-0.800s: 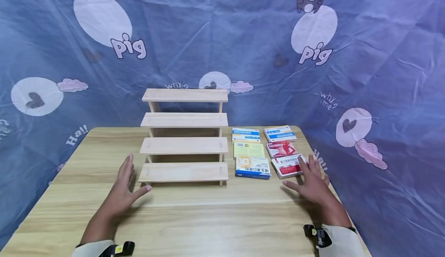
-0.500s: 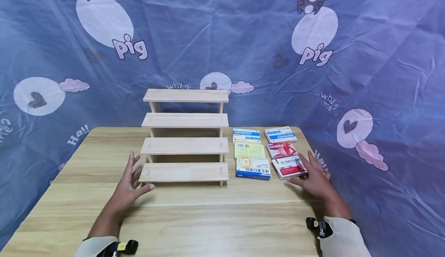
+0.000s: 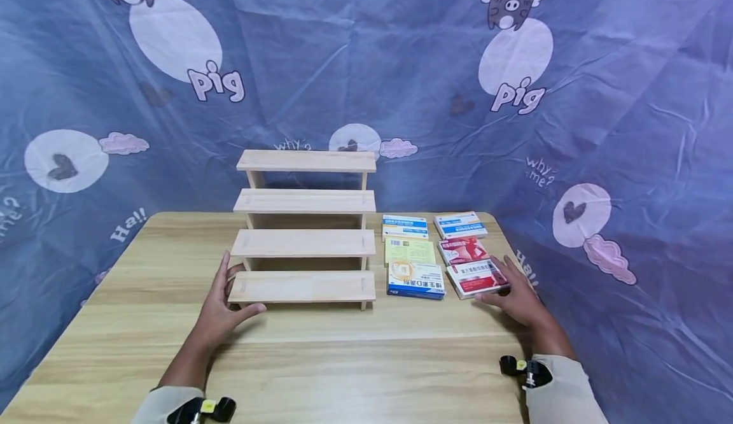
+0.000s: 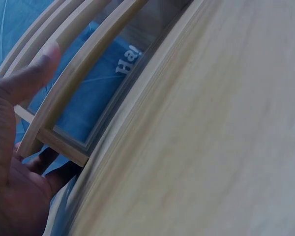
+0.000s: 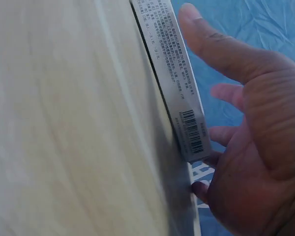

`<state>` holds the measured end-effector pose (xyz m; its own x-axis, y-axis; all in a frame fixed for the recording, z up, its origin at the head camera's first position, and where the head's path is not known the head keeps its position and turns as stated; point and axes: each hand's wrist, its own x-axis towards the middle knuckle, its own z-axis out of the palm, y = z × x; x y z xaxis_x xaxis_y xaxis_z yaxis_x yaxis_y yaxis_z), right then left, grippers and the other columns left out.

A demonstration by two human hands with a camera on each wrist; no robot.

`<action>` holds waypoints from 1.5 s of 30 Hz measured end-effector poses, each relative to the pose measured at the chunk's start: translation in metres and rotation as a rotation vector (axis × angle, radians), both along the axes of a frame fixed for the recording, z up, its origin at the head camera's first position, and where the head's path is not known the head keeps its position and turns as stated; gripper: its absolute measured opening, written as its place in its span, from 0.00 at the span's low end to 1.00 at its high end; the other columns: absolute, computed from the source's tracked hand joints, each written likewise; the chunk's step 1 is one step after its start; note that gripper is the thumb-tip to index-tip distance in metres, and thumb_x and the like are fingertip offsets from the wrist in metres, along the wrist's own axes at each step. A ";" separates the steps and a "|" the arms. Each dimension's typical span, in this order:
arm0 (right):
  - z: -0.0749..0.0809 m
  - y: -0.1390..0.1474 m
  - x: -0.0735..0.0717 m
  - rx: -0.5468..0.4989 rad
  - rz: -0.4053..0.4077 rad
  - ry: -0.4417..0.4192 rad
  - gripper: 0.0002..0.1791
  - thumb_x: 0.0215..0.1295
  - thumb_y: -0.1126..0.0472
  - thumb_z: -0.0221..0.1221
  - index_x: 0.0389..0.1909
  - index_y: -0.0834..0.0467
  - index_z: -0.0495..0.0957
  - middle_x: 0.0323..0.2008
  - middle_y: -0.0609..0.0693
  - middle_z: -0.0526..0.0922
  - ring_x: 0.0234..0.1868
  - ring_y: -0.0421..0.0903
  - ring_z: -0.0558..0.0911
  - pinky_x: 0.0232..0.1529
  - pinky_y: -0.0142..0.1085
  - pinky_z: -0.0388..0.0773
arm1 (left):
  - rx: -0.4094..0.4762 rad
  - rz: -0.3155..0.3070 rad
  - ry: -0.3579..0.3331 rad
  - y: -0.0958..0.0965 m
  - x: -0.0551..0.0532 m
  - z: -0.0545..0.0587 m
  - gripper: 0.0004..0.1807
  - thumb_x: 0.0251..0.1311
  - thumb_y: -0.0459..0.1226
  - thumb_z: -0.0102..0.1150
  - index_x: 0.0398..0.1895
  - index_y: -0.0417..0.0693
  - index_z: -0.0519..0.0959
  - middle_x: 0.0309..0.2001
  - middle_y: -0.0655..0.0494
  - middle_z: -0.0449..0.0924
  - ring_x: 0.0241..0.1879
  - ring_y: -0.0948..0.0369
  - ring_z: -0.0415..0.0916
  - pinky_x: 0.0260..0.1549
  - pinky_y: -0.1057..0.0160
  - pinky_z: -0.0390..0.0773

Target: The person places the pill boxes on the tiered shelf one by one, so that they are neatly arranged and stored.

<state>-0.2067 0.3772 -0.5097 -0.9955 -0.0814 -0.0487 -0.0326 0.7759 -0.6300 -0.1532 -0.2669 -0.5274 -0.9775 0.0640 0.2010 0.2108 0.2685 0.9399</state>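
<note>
A stepped wooden display rack (image 3: 303, 242) with pale boards stands left of centre in the head view. My left hand (image 3: 222, 309) is at its lower left corner, thumb spread in front of the lowest board. In the left wrist view the fingertips (image 4: 63, 174) lie right at the rack's end leg (image 4: 64, 147). On the right, my right hand (image 3: 521, 296) is beside the nearest red-and-white medicine box (image 3: 476, 277), which lies flat. Its thumb (image 5: 211, 44) is spread along the printed, barcoded side of that box, and the other fingers are bent beyond the box's end.
More medicine boxes lie in two columns right of the rack: a blue-and-white vitamin D box (image 3: 415, 281), a yellow-green one (image 3: 409, 252), a red one (image 3: 464, 250) and two blue-and-white ones at the back. A blue printed curtain (image 3: 355, 61) hangs behind the wooden table (image 3: 366, 367).
My left hand has moved right, its fingers coming up to the rack's lower left end. The right hand has closed in slightly on the nearest red-and-white box. Rack and boxes stay put.
</note>
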 end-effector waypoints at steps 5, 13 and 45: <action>-0.005 0.004 -0.002 -0.034 -0.002 -0.002 0.63 0.61 0.52 0.80 0.88 0.61 0.50 0.84 0.81 0.40 0.82 0.86 0.44 0.76 0.83 0.46 | -0.066 0.060 0.018 0.001 0.000 -0.003 0.76 0.61 0.29 0.80 0.91 0.66 0.27 0.81 0.41 0.60 0.66 0.84 0.64 0.49 0.80 0.76; -0.010 0.008 -0.003 -0.089 0.004 0.031 0.59 0.63 0.58 0.79 0.87 0.62 0.54 0.82 0.84 0.45 0.81 0.87 0.48 0.77 0.82 0.48 | -0.088 0.083 0.015 0.002 -0.003 -0.006 0.74 0.61 0.30 0.80 0.91 0.61 0.28 0.80 0.38 0.60 0.64 0.84 0.66 0.51 0.83 0.75; -0.015 0.012 0.000 -0.146 -0.022 0.070 0.46 0.64 0.61 0.78 0.81 0.63 0.68 0.81 0.78 0.59 0.81 0.81 0.57 0.78 0.76 0.55 | -0.195 0.106 0.065 0.002 -0.010 -0.005 0.73 0.57 0.31 0.83 0.92 0.52 0.35 0.72 0.32 0.67 0.62 0.57 0.71 0.52 0.85 0.68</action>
